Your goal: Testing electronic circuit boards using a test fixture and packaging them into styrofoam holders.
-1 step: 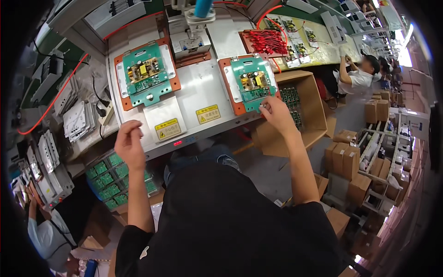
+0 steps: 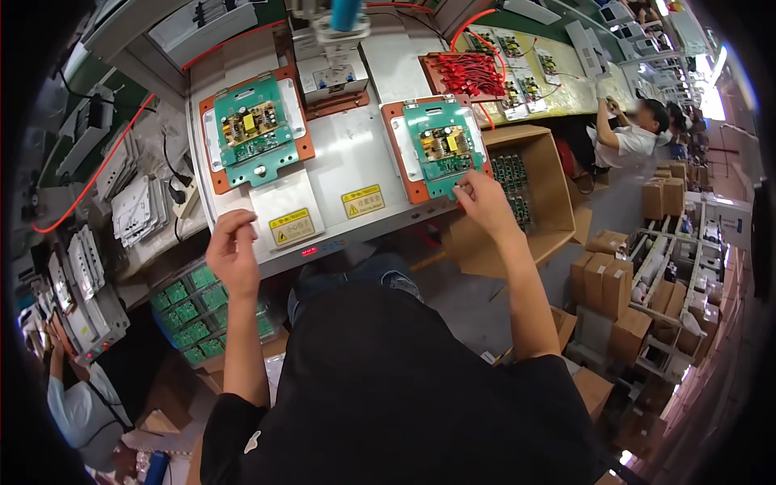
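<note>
Near the front edge of the metal machine table hovers my left hand (image 2: pixel 234 250), its fingers loosely bent and nothing visible in them. My right hand (image 2: pixel 485 206) has its fingertips pinched on a small knob at the near edge of the right teal plate (image 2: pixel 442 183); the fingers cover most of that knob. A circuit board (image 2: pixel 445 145) with a yellow component lies on this plate, over an orange-brown base. The left teal plate (image 2: pixel 275 158) carries a similar circuit board (image 2: pixel 250 124), and a silvery knob (image 2: pixel 260 170) shows at its near side.
A blue cylinder (image 2: pixel 346 14) hangs over the table's back middle. Red parts (image 2: pixel 467 74) fill a tray behind the right plate. An open carton (image 2: pixel 550 182) with green boards stands at the right, more green boards (image 2: pixel 190 319) at lower left. Co-workers (image 2: pixel 634 125) sit farther off.
My left hand has shifted slightly to the right. The blue cylinder has moved a little to the left and looks blurred. My right hand stays at the plate's near edge.
</note>
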A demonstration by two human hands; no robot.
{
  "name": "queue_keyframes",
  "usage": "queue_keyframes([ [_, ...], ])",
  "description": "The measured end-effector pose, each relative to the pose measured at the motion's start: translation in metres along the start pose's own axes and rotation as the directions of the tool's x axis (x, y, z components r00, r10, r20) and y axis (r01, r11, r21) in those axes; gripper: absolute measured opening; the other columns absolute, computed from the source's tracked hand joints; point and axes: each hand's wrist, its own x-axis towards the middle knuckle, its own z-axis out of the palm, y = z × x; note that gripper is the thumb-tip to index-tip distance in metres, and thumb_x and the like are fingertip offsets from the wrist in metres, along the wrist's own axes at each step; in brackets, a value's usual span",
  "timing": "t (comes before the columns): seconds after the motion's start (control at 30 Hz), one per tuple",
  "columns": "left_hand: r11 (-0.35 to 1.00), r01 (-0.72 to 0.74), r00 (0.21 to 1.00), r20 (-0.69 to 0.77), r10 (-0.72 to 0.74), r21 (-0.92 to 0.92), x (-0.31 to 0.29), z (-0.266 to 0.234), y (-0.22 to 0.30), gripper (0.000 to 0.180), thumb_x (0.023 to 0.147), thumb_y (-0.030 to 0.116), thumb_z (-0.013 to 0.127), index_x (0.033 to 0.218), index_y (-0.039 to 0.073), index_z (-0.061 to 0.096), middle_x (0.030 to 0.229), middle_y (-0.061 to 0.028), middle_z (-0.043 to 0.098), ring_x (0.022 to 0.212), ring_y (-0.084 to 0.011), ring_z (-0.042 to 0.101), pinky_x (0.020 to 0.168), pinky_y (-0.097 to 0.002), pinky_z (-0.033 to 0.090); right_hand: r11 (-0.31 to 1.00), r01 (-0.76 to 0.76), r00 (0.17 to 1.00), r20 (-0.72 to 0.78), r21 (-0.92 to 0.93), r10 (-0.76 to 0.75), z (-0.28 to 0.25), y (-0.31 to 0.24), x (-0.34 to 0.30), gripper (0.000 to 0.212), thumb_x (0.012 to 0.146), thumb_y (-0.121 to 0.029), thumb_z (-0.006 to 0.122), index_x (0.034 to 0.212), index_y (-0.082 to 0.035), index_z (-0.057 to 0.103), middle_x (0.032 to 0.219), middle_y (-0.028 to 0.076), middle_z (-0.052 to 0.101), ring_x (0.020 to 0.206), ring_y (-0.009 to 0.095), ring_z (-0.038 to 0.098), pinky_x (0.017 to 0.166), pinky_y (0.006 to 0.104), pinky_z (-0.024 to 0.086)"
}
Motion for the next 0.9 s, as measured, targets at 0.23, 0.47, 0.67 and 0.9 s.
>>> queue_keyframes([
  [0.23, 0.993, 0.063, 0.996, 0.064, -0.069, 0.096, -0.040, 0.085, 0.012, 0.017, 0.092, -0.011, 0.052, 0.098, -0.005, 0.067, 0.102, -0.0104, 0.065, 0.072, -0.0103, 0.056, 0.066, -0.0218, 0.046, 1.000, -0.006, 0.999, 0.031, 0.014, 0.006, 0.020, -0.015, 0.011, 0.027, 0.085, -0.023, 0.073, 0.086, -0.003, 0.055, 0.075, 0.015, 0.064, 0.068, 0.037, 0.064, 0.059, 0.0469, 0.051],
  [0.47, 0.982, 0.146, 0.988, 0.026, -0.150, 0.124, -0.079, 0.153, 0.035, 0.016, 0.091, -0.012, 0.055, 0.094, -0.005, 0.068, 0.097, -0.0097, 0.067, 0.068, -0.0092, 0.057, 0.061, -0.0216, 0.046, 0.686, 0.726, 0.688, 0.033, -0.054, -0.725, -0.015, -0.002, 0.043, 0.029, 0.069, -0.023, 0.082, 0.088, -0.010, 0.065, 0.086, 0.005, 0.064, 0.076, 0.024, 0.064, 0.064, 0.0350, 0.051],
  [0.67, 0.970, 0.244, 0.966, -0.092, -0.240, 0.027, -0.083, 0.188, 0.041, 0.016, 0.094, -0.009, 0.055, 0.100, -0.003, 0.068, 0.095, -0.0081, 0.068, 0.070, -0.0080, 0.056, 0.064, -0.0203, 0.045, 0.671, 0.738, 0.582, -0.440, -0.068, -0.684, -0.062, -0.067, 0.197, 0.018, 0.080, -0.016, 0.079, 0.094, -0.006, 0.072, 0.088, 0.007, 0.069, 0.082, 0.026, 0.065, 0.074, 0.0349, 0.050],
  [0.9, 0.955, 0.184, 0.978, 0.049, -0.201, 0.234, -0.090, 0.180, 0.044, 0.017, 0.094, -0.006, 0.055, 0.102, -0.002, 0.069, 0.093, -0.0058, 0.069, 0.070, -0.0077, 0.057, 0.063, -0.0210, 0.046, 0.717, 0.680, 0.637, -0.362, -0.153, -0.681, -0.016, -0.038, 0.235, 0.020, 0.083, -0.011, 0.066, 0.103, -0.007, 0.068, 0.101, 0.011, 0.068, 0.095, 0.032, 0.065, 0.084, 0.0410, 0.051],
])
